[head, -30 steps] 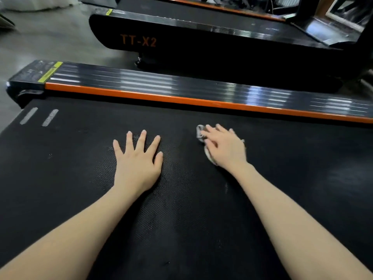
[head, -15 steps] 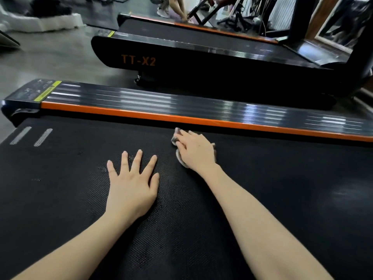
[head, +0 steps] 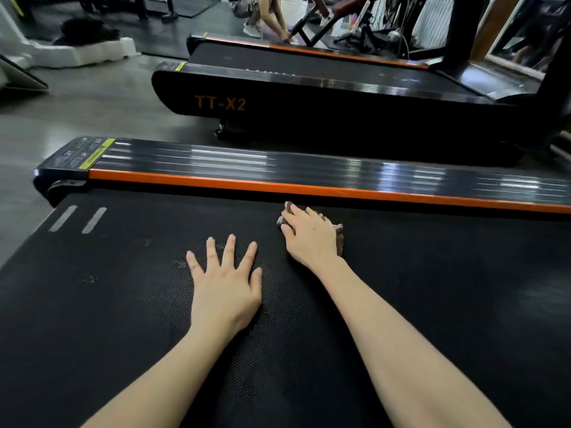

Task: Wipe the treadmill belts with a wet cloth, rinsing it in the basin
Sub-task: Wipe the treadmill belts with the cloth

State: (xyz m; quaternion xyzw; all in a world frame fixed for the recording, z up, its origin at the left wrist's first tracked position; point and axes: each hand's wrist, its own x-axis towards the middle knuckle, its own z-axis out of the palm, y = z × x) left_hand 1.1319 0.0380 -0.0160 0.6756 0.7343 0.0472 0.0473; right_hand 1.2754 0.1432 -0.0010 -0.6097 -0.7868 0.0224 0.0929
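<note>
A black textured treadmill belt (head: 123, 304) fills the lower view. My right hand (head: 309, 236) presses a small crumpled cloth (head: 339, 239) flat on the belt, close to the far orange side strip (head: 278, 188). Most of the cloth is hidden under the palm; only its edges show. My left hand (head: 225, 285) lies flat on the belt with fingers spread, holding nothing, a short way left of and nearer than the right hand. No basin is in view.
A ribbed black side rail (head: 309, 166) runs beyond the orange strip. A second treadmill marked TT-X2 (head: 309, 97) stands behind it on the grey floor (head: 77, 106). A crouching person (head: 262, 13) and gym equipment are at the back.
My right hand has slid the cloth away from me, from mid-belt to the far edge by the orange strip. My left hand stays flat in place. The view has tilted up.
</note>
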